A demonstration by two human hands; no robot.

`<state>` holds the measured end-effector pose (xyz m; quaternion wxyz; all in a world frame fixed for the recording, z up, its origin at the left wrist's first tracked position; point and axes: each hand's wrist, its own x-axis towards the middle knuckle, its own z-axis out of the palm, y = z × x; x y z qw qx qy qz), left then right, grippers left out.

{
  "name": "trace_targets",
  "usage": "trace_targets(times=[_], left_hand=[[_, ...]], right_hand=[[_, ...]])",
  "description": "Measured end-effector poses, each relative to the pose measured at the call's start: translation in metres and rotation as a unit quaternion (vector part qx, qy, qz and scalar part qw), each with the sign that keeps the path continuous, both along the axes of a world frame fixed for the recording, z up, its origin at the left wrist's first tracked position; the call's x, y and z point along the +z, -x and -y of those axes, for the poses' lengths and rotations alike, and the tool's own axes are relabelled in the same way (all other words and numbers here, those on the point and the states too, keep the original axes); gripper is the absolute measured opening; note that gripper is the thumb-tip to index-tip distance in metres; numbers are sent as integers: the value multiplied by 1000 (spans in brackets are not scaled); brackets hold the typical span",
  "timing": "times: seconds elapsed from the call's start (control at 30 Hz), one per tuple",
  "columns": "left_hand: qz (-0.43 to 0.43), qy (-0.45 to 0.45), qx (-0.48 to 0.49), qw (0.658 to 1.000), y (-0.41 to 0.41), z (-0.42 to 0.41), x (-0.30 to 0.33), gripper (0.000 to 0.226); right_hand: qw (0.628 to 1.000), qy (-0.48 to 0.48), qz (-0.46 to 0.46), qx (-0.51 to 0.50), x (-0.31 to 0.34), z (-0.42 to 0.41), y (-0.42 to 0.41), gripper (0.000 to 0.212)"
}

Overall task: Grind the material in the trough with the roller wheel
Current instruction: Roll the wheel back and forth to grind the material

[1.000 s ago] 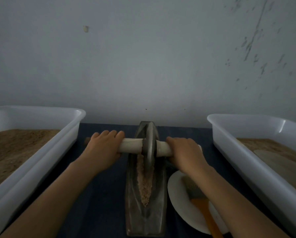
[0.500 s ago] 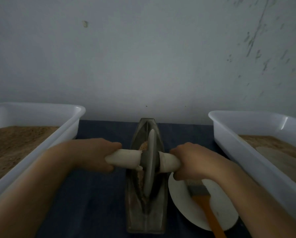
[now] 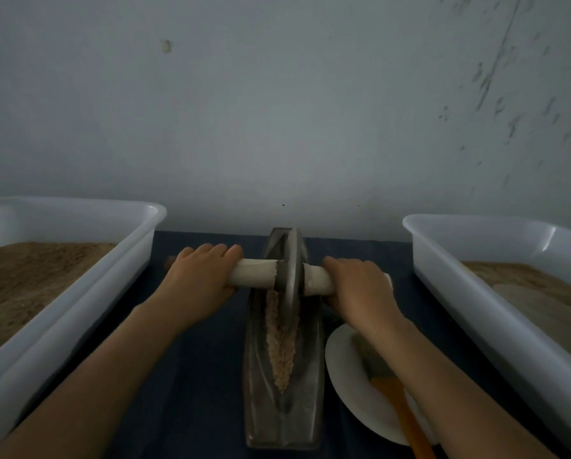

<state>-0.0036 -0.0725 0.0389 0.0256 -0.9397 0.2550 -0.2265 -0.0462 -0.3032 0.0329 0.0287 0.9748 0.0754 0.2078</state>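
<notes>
On my feed: one long, narrow grey metal trough (image 3: pixel 281 412) on dark blue cloth (image 3: pixel 204 385), holding a strip of pale tan granular material (image 3: pixel 281 352). One dark metal roller wheel (image 3: pixel 290 270) stands at the trough's far end on a pale wooden axle (image 3: pixel 252 277). My left hand (image 3: pixel 199 281) and right hand (image 3: pixel 360 288) each wrap fingers around an axle end. Two white plastic tubs (image 3: pixel 79 293) of brown powder flank the trough; one white plate (image 3: pixel 347 385) carries an orange-handled brush (image 3: pixel 400 405).
</notes>
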Motion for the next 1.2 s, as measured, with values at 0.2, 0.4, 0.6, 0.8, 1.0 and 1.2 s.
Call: trace_targets(times=[0.2, 0.4, 0.6, 0.8, 1.0, 1.2], left_hand=[[-240, -62, -9, 969, 21, -4, 29, 34], [-370, -91, -54, 923, 38, -12, 49, 24], [-372, -64, -49, 925, 34, -12, 46, 24], [-79, -67, 3, 995, 8, -2, 14, 30], [40, 0, 18, 999, -2, 4, -6, 38], [-136, -56, -4, 989, 7, -4, 16, 36]], right_hand=[[980, 18, -198, 11, 28, -5, 21, 22], [941, -5, -337, 26, 49, -9, 47, 12], [953, 33, -300, 16, 42, -8, 34, 24], [989, -35, -145, 4, 17, 1, 5, 17], [1000, -21, 20, -3, -3, 1, -3, 13], [991, 3, -133, 9, 21, -2, 9, 17]])
